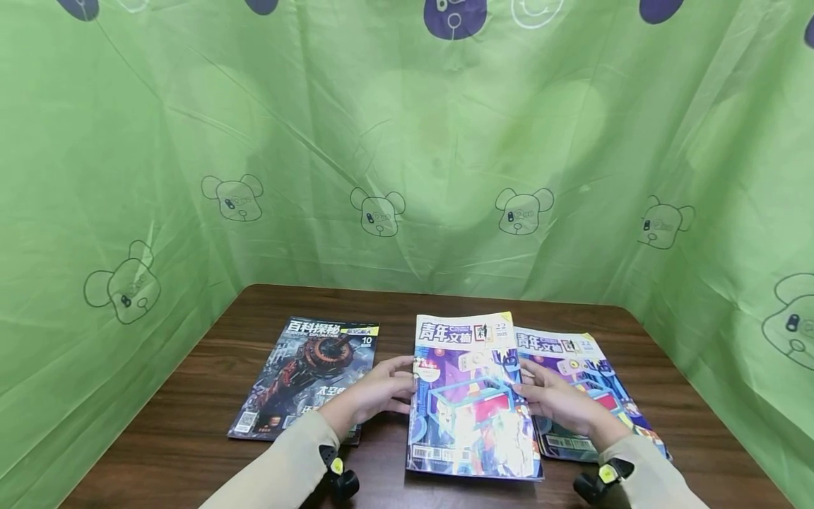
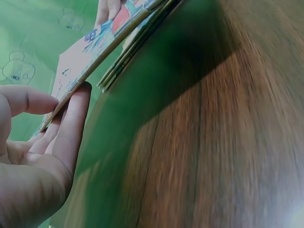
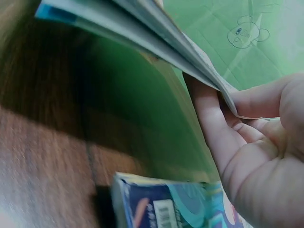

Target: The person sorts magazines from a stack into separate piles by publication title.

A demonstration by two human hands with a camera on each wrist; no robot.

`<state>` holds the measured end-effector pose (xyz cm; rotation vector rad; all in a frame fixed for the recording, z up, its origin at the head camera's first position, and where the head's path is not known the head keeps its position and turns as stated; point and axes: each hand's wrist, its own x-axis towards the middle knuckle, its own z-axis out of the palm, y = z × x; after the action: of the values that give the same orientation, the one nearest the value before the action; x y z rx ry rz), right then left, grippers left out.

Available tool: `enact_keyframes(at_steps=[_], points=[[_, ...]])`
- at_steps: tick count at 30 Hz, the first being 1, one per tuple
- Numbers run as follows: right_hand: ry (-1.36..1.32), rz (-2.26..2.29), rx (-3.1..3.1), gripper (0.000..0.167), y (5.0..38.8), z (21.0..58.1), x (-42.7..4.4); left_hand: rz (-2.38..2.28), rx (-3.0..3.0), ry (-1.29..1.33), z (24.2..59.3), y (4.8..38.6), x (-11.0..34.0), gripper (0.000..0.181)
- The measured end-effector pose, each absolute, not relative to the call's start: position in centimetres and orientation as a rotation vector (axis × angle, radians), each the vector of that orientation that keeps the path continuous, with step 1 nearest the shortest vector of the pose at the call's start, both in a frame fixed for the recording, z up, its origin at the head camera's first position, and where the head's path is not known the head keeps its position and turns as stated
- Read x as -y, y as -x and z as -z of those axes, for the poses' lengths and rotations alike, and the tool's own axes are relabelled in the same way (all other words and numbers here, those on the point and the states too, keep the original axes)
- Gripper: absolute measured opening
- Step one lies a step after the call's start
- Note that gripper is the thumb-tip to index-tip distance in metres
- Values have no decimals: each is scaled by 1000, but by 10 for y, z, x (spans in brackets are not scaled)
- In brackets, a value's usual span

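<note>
Between both hands a purple-and-white magazine [image 1: 467, 396] is held up off the table, its cover facing up. My left hand [image 1: 380, 390] grips its left edge, thumb on top and fingers underneath, as the left wrist view shows. On the opposite edge my right hand [image 1: 558, 397] pinches the pages the same way; in the right wrist view the pages [image 3: 156, 42] fan apart a little near that hand. Below and to the right lies a second magazine [image 1: 626, 406] with a matching cover, partly hidden by the right hand and the held one.
A dark magazine [image 1: 305, 375] with a red machine on its cover lies to the left, its lower right corner behind the left hand. The brown wooden table [image 1: 210, 382] is enclosed by a green curtain [image 1: 445, 148] with bear drawings.
</note>
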<state>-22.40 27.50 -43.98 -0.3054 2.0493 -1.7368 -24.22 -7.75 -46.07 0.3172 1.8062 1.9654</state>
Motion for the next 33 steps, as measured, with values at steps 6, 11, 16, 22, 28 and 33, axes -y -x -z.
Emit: enact_keyframes(at_steps=[6, 11, 16, 22, 28, 33], points=[[277, 1679, -2129, 82, 224, 438, -286, -1981, -1769, -342, 460, 242, 65, 73], [257, 1670, -2132, 81, 222, 437, -294, -1994, -1744, -353, 460, 242, 54, 73], [276, 1662, -2151, 80, 222, 435, -303, -2025, -1712, -367, 460, 242, 41, 72], [226, 1617, -2233, 79, 222, 433, -317, -2076, -1683, -354, 461, 243, 24, 69], [195, 1638, -2225, 75, 224, 433, -331, -2133, -1644, -295, 462, 246, 5, 64], [136, 1647, -2263, 72, 226, 435, -341, -2169, -1618, -267, 464, 247, -11, 64]])
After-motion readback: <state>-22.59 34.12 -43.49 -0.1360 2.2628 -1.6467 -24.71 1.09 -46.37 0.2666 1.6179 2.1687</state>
